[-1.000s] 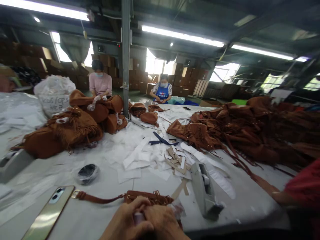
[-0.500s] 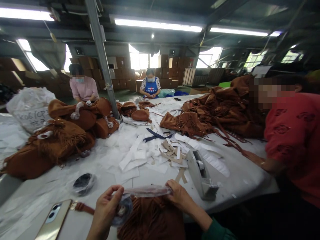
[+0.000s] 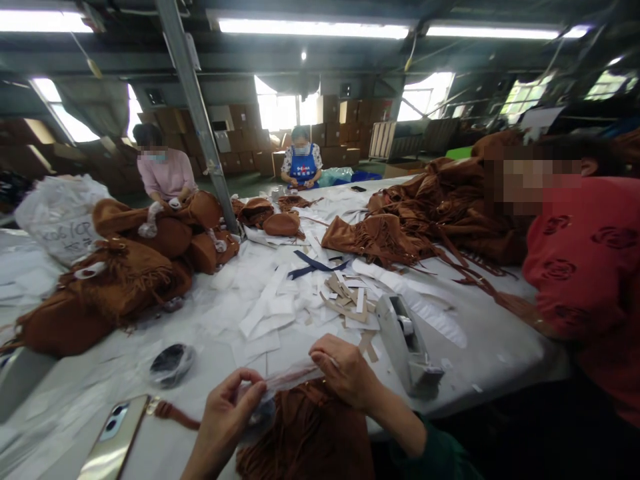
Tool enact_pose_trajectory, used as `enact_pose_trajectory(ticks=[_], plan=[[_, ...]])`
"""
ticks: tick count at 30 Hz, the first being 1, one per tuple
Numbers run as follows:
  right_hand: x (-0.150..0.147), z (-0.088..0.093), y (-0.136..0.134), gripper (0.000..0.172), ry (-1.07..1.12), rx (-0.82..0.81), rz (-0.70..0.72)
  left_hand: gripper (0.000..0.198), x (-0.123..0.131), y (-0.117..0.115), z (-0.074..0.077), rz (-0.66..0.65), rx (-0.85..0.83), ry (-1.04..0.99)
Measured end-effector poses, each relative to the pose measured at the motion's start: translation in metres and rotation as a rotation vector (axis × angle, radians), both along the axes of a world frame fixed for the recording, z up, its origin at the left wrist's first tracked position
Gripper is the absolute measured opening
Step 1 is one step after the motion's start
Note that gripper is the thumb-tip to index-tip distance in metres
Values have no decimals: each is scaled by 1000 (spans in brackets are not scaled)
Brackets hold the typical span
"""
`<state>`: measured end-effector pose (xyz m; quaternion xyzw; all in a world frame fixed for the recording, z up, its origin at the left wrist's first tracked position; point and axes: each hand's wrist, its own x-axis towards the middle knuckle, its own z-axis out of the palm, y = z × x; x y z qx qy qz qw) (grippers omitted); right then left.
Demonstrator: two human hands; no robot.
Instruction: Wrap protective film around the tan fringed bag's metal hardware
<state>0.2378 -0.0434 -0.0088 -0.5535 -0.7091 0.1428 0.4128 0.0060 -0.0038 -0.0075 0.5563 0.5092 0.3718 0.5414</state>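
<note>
One strip of film (image 3: 293, 377), clear, crinkled and glossy, spans the gap between our left grip (image 3: 233, 405) and our right grip (image 3: 347, 370), above the fringed front of a bag (image 3: 313, 437). Our left thumb and forefinger pinch one end; our right fingers are closed over the other. The bag lies at the near edge of the tabletop (image 3: 500, 360), reddish-brown, with a soft, suede-like look and long, thin tassels. A round, see-through thing (image 3: 261, 420) sits by our left grip, too hidden for us to identify. Beyond our left wrist shows a smooth brown strap (image 3: 180, 418) with a gold buckle (image 3: 156, 406), beside a shiny gold phone (image 3: 115, 437). Further out we see a dark ring (image 3: 170, 364) in loose plastic, a grey, boxy dispenser (image 3: 409, 343), flat tan strips (image 3: 340, 308), crossed navy bands (image 3: 314, 263) and thin white paper (image 3: 267, 325). Slouchy brown bags (image 3: 143, 277) are heaped on the left, fringed bags (image 3: 430, 207) on the right.
</note>
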Motion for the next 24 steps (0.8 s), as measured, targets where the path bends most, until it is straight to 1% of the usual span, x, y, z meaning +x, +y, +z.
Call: enact_pose_trajectory(ticks=[1,3,5,6,8,11,14,17,19,21,23,24], plan=[[-12,5,8,45,-56,45,92,45,2,0,3,-27,19,1],[-33,9,22,51,-158,90,243,45,2,0,7,-62,40,-7],[-49,6,31,57,-215,61,333,46,-2,1,8,-71,42,-29],[-55,2,33,59,-225,30,343,46,-5,2,6,-69,33,-53],[-62,-4,34,61,-229,-21,308,49,-10,3,3,-61,1,-143],[-64,-8,30,63,-202,-42,228,55,-15,4,0,-22,-57,-301],[-60,-8,25,66,-161,-74,207,57,-9,0,2,62,-112,-411],[-59,-10,20,68,-131,-128,227,59,2,-4,3,156,-144,-522],[-64,-13,16,64,-109,-188,236,58,7,-5,1,193,-140,-572],[-71,-17,12,57,-120,-244,194,55,9,-3,-4,226,-126,-588],[-77,-20,8,49,-219,-246,121,53,6,0,-8,233,-91,-544],[-79,-22,7,44,-293,-227,84,54,3,2,-9,196,-57,-483]])
